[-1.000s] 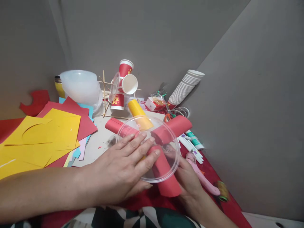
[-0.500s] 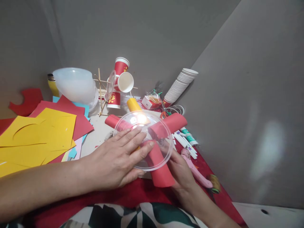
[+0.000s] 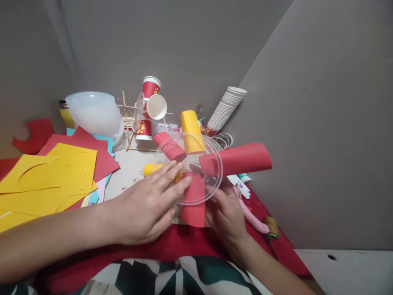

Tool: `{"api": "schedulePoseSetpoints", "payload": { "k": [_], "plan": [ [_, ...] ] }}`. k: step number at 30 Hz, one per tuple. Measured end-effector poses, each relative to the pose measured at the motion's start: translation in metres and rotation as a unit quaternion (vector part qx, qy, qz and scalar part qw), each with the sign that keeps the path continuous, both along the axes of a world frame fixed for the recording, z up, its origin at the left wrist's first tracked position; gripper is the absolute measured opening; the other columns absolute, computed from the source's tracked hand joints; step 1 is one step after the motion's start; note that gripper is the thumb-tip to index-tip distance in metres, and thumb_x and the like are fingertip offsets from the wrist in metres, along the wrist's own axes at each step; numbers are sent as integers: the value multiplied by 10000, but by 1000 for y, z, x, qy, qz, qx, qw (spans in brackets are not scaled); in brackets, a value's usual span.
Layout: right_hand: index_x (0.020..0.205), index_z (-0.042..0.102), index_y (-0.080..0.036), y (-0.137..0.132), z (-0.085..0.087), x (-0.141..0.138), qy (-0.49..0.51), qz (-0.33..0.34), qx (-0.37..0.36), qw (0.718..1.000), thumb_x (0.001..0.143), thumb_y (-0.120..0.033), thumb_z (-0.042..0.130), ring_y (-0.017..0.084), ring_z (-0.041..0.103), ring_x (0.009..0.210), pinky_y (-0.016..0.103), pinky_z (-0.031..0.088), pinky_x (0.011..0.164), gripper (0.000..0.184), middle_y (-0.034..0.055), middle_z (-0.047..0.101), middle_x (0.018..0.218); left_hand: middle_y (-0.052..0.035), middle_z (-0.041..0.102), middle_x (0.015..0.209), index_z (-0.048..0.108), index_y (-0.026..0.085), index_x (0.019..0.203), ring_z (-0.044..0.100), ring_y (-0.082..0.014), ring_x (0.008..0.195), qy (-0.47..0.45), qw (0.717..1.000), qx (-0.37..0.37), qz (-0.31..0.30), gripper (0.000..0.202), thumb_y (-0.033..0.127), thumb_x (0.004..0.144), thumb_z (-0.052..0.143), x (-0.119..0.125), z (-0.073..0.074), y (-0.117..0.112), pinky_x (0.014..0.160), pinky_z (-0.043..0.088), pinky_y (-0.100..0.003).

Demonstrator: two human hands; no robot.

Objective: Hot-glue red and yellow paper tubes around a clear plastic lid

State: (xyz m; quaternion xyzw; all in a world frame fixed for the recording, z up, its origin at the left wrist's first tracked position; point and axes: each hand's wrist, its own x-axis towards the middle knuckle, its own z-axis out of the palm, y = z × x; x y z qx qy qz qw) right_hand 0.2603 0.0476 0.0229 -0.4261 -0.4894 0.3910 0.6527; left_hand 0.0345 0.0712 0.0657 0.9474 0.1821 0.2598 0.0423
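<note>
A clear, thin plastic lid, round and glossy, sits atop a spoked cluster of rolled card tubes: a long red tube pointing right, a yellow tube angled up, a shorter red tube to the upper left, a small yellow tube at left and a red tube pointing toward the camera. The left hand lies flat with its fingers spread and released, tips pressing the lid's near-left rim. The right hand reaches under the lid's right edge; whether its fingers grasp the lid or a tube cannot be told.

Compared with a second earlier, the assembly is tilted up off the tabletop, the long red tube now juts out into the air at right, and the yellow tube stands higher against the wall.

On the pale tabletop lie matte sheets of yellow card over red card, a translucent white bowl turned upside down, red printed paper cups mounted on a thin wooden stick frame, a leaning stack of white cups and a pink-handled cutter. Plain grey walls meet in a corner behind.
</note>
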Motion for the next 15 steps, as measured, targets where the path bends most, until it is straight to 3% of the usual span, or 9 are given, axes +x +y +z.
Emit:
{"api": "schedulePoseSetpoints", "payload": {
  "k": [3,7,11,15],
  "plan": [
    [945,786,-337,-3,-8,6,-82,-52,44,994,876,-284,728,295,681,1251,510,482,1162,105,15,792,1166,-238,275,1723,325,115,1613,183,-276,1641,-33,997,-63,-23,595,185,1031,428,-2,1,2,1298,326,-516],
    [1101,768,-311,-7,-16,4,-110,-80,97,986,925,-283,692,289,738,1116,510,555,1070,194,35,809,1091,-191,265,1739,226,172,1652,153,-214,1647,-64,989,-126,-40,664,176,1037,478,-1,5,4,1322,269,-481],
    [1153,781,-310,-11,-12,0,-167,-53,142,974,952,-218,643,279,777,992,470,616,966,261,44,826,1065,-190,148,1768,61,225,1696,72,-247,1653,-74,989,-120,-53,810,292,1050,545,4,-2,7,1330,215,-522],
    [1188,787,-333,-14,-9,-1,-196,-74,155,965,907,-184,683,288,766,1075,443,627,948,335,29,822,1134,-190,110,1773,-27,228,1701,13,-245,1654,-76,992,-91,-52,880,362,1053,553,9,-14,8,1340,165,-521]
  ]
}}
